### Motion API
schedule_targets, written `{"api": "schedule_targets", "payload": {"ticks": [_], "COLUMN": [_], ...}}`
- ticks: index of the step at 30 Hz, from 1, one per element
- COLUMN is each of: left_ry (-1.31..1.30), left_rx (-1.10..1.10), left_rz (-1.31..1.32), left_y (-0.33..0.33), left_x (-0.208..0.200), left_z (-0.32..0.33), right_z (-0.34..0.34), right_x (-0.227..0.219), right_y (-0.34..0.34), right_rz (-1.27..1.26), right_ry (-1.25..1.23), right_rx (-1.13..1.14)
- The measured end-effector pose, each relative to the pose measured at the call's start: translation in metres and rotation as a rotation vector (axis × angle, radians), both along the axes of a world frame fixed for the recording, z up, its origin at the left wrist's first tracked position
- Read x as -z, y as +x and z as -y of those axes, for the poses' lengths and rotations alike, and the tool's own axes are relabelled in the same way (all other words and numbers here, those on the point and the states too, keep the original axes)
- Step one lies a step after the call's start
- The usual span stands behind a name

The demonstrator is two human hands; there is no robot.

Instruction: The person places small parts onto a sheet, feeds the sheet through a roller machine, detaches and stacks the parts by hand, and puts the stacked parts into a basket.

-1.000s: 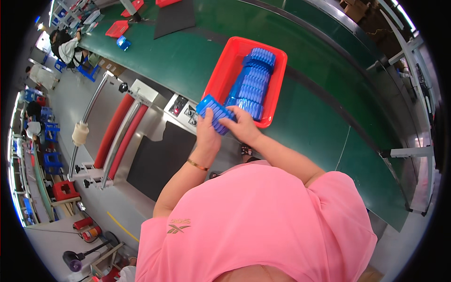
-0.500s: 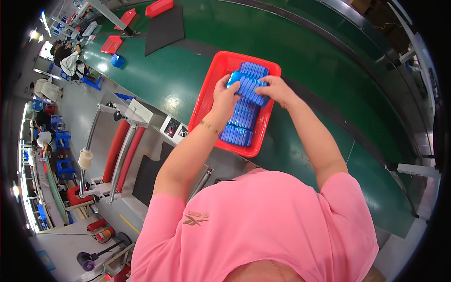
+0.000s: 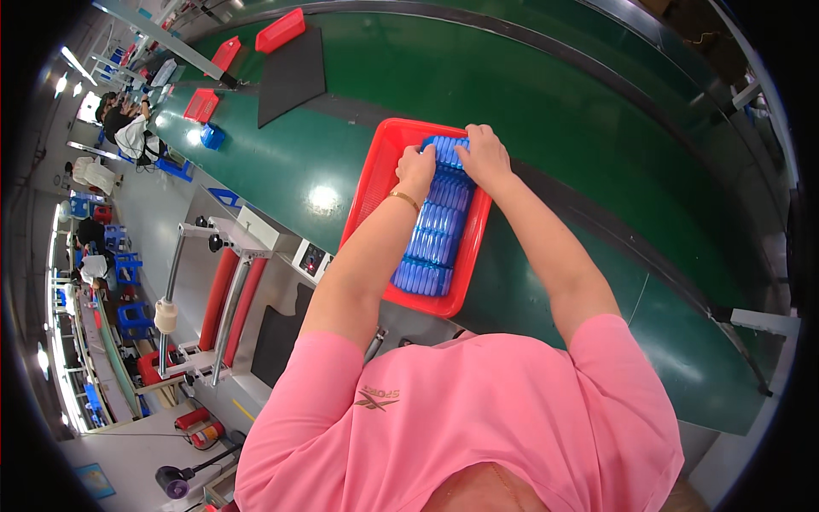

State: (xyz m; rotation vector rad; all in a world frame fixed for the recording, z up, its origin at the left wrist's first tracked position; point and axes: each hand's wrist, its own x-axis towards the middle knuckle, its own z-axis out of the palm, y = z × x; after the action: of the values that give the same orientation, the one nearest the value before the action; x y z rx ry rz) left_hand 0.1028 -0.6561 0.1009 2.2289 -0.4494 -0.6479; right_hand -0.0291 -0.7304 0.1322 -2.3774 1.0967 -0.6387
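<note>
A red plastic basket (image 3: 386, 162) sits on the green bench in front of me, with rows of shiny blue flat packs (image 3: 433, 224) packed on edge inside. At its far end, my left hand (image 3: 415, 171) and my right hand (image 3: 486, 159) close around the two sides of the farthest row of blue packs (image 3: 450, 152). The right fingers curl over the row's far right corner, and the right thumb presses on its near side. Part of the left fingertips is hidden behind the packs.
The green bench (image 3: 580, 226) runs left to right. A black mat (image 3: 292, 77), a red tray (image 3: 202, 105) and a blue object (image 3: 212, 136) lie farther left. Nearer stands a machine with a red roller (image 3: 219, 299). Seated people (image 3: 132, 128) work at the far left.
The blue bundle that was tilted above the rows is lowered into the basket's far end. My right hand has moved round to its far right corner, and my view has shifted slightly.
</note>
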Motion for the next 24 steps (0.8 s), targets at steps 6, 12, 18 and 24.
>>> {"api": "schedule_targets", "payload": {"ticks": [6,12,18,24], "left_ry": [-0.014,-0.032,-0.082,-0.244], "left_rx": [0.093,0.062,0.235,0.139], "left_rz": [0.024,0.092,0.195,0.385], "left_y": [0.002,0.001,-0.004,0.006], "left_x": [0.005,0.004,0.005,-0.001], "left_z": [-0.003,-0.013,-0.006,-0.046], "right_z": [-0.012,-0.04,-0.014,-0.034], "right_x": [0.013,0.008,0.02,0.019], "right_y": [-0.019,-0.034,-0.022,-0.01], "right_rz": [0.246,0.186,0.049,0.129], "right_ry": [-0.419,-0.305,-0.356,-0.34], "right_rx": [0.109,-0.21,-0.191,-0.25]}}
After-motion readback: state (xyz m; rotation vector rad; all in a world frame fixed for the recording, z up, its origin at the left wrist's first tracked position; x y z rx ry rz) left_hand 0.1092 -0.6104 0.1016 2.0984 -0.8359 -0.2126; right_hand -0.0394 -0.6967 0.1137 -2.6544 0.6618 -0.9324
